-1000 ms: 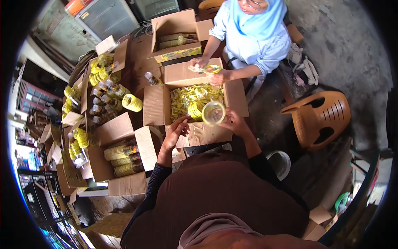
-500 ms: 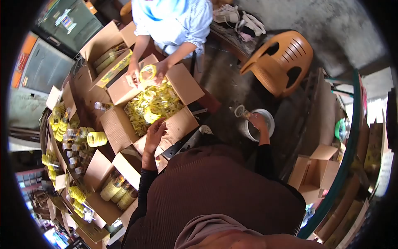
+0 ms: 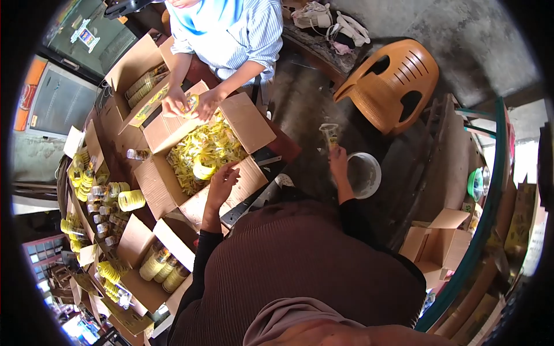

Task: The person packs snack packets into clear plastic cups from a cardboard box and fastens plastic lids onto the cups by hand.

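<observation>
My right hand [image 3: 339, 162] is closed around a clear plastic cup-like container [image 3: 329, 137] with a wide rim, held upright beside a white bucket [image 3: 374, 180]. A small yellowish mark shows on its wall. My left hand [image 3: 224, 185] is over the near flap of an open cardboard box [image 3: 160, 187], its fingers loosely bent and apart, holding nothing. Inside that box lies a heap of small yellow wrappers or labels [image 3: 199, 144], with a round yellow stack [image 3: 203, 170] on top. Across the box, a co-worker's hands [image 3: 193, 106] hold a small yellow ring-shaped piece.
Clear containers and yellow stacks [image 3: 131, 200] cover the table at left, beside boxes of filled rows [image 3: 164, 268]. Another open box [image 3: 144, 81] stands at the far left. An orange plastic chair [image 3: 392, 86] is at right, with a cardboard box [image 3: 438, 248] below.
My right hand has moved left and away from the bucket, raising the clear container upright. My left hand has shifted slightly right. The co-worker's hands have moved slightly left.
</observation>
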Tool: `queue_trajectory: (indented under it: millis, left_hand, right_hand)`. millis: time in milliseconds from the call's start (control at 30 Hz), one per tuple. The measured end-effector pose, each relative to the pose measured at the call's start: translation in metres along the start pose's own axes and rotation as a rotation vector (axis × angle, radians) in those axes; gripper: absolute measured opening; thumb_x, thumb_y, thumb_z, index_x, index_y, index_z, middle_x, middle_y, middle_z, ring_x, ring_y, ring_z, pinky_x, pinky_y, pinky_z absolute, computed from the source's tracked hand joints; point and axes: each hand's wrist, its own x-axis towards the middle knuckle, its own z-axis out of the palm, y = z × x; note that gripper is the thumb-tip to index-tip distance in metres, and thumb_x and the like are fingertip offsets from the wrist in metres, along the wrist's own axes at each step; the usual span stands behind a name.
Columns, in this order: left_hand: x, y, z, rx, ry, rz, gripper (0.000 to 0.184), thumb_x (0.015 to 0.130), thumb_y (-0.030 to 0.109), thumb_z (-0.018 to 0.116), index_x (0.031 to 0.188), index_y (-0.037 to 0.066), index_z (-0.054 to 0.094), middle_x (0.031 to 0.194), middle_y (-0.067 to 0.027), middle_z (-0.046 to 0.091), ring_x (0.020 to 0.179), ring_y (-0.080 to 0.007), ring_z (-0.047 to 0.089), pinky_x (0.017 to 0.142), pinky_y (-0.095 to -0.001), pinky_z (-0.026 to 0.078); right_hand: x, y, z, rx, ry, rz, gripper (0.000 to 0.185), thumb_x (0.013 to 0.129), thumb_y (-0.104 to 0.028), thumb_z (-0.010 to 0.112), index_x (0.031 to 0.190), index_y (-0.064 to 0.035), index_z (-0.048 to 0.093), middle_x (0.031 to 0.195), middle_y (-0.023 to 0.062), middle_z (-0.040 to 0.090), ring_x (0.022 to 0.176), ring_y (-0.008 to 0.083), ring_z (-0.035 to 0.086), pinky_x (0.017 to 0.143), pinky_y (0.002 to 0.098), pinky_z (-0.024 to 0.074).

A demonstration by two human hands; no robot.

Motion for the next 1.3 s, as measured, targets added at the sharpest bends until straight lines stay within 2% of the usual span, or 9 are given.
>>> queue_trajectory:
  millis: [133, 200, 433, 600, 700, 833, 1000, 1067, 1300]
  left_hand:
    - [-0.005, 0.002, -0.001, 0.03, 0.076, -0.007, 0.034, 0.094, 0.021, 0.056, 0.125, 0.005, 0.056, 0.085, -0.0044, 0.063, 0.074, -0.0102, 0.058, 0.068, -0.0242, 0.049]
    - [-0.009, 0.0, -0.003, 0.03, 0.102, -0.012, 0.034, 0.094, 0.02, 0.055, 0.125, 0.005, 0.056, 0.085, -0.0051, 0.064, 0.073, -0.0102, 0.058, 0.068, -0.0242, 0.049]
    - [-0.015, -0.02, 0.004, -0.045, 0.245, -0.031, 0.032, 0.093, 0.018, 0.059, 0.122, 0.004, 0.058, 0.08, -0.0053, 0.064, 0.07, -0.0096, 0.059, 0.065, -0.0245, 0.049]
    - [-0.016, -0.012, 0.022, -0.085, 0.318, -0.071, 0.035, 0.09, 0.021, 0.064, 0.123, 0.008, 0.059, 0.089, -0.0086, 0.065, 0.077, -0.0129, 0.062, 0.068, -0.0266, 0.052]
    - [-0.016, 0.009, 0.037, 0.03, 0.388, 0.151, 0.046, 0.087, 0.02, 0.069, 0.129, 0.01, 0.054, 0.105, -0.013, 0.062, 0.085, -0.0186, 0.064, 0.074, -0.0302, 0.054]
    - [-0.016, 0.02, 0.044, 0.022, 0.38, 0.259, 0.054, 0.083, 0.019, 0.072, 0.133, 0.013, 0.051, 0.123, -0.0136, 0.051, 0.107, -0.0254, 0.059, 0.081, -0.0331, 0.056]
    - [-0.03, 0.012, 0.039, 0.017, 0.589, 0.272, 0.037, 0.081, 0.015, 0.074, 0.115, 0.007, 0.063, 0.126, -0.0135, 0.052, 0.109, -0.0232, 0.059, 0.082, -0.0319, 0.056]
    - [-0.043, 0.007, 0.031, -0.057, 0.709, 0.287, 0.027, 0.075, 0.009, 0.078, 0.1, 0.005, 0.068, 0.123, -0.0124, 0.054, 0.109, -0.0221, 0.058, 0.083, -0.0326, 0.055]
    - [-0.104, 0.014, -0.006, 0.091, 0.983, 0.439, 0.023, 0.064, -0.003, 0.076, 0.083, 0.007, 0.069, 0.119, -0.0119, 0.054, 0.1, -0.0231, 0.058, 0.087, -0.0353, 0.049]
  right_hand:
    - [0.004, -0.001, 0.023, -0.409, -0.423, -0.404, 0.044, 0.084, -0.031, 0.066, 0.113, 0.002, 0.058, 0.099, 0.0224, 0.062, 0.088, 0.0389, 0.061, 0.078, 0.0422, 0.0474]
    - [0.011, -0.008, 0.031, -0.354, -0.3, -0.327, 0.044, 0.083, -0.03, 0.067, 0.113, 0.0014, 0.059, 0.101, 0.0216, 0.062, 0.093, 0.0393, 0.06, 0.08, 0.0418, 0.0469]
    - [0.047, -0.039, 0.029, -0.55, -0.509, -0.35, 0.046, 0.082, -0.032, 0.069, 0.113, 0.0008, 0.059, 0.101, 0.0188, 0.063, 0.094, 0.0312, 0.061, 0.082, 0.038, 0.0472]
    - [0.064, -0.077, 0.041, -0.097, -0.898, -0.132, 0.041, 0.082, -0.02, 0.072, 0.117, -0.0036, 0.058, 0.104, 0.0041, 0.062, 0.093, 0.0142, 0.058, 0.082, 0.0286, 0.0462]
    - [0.051, -0.121, 0.055, -0.004, -1.133, -0.091, 0.043, 0.081, -0.013, 0.074, 0.12, -0.0042, 0.057, 0.106, -0.0005, 0.061, 0.095, 0.0094, 0.056, 0.083, 0.0258, 0.0459]
    - [0.026, -0.164, 0.088, -0.054, -1.413, -0.122, 0.048, 0.08, -0.012, 0.075, 0.122, -0.0034, 0.054, 0.106, 0.0014, 0.061, 0.094, 0.0091, 0.057, 0.083, 0.0247, 0.0464]
    - [-0.009, -0.185, 0.136, -0.252, -1.627, -0.173, 0.044, 0.083, -0.01, 0.072, 0.122, -0.0035, 0.053, 0.109, 0.0037, 0.06, 0.098, 0.0108, 0.058, 0.085, 0.0254, 0.047]
    - [-0.025, -0.179, 0.156, 0.061, -1.773, -0.38, 0.043, 0.085, -0.002, 0.067, 0.124, -0.0023, 0.05, 0.114, 0.0039, 0.058, 0.105, 0.0115, 0.055, 0.089, 0.0256, 0.0456]
    - [-0.101, -0.196, 0.205, 0.236, -1.996, -0.099, 0.052, 0.083, 0.002, 0.067, 0.13, -0.0025, 0.045, 0.127, 0.0065, 0.053, 0.118, 0.0165, 0.052, 0.099, 0.0306, 0.043]
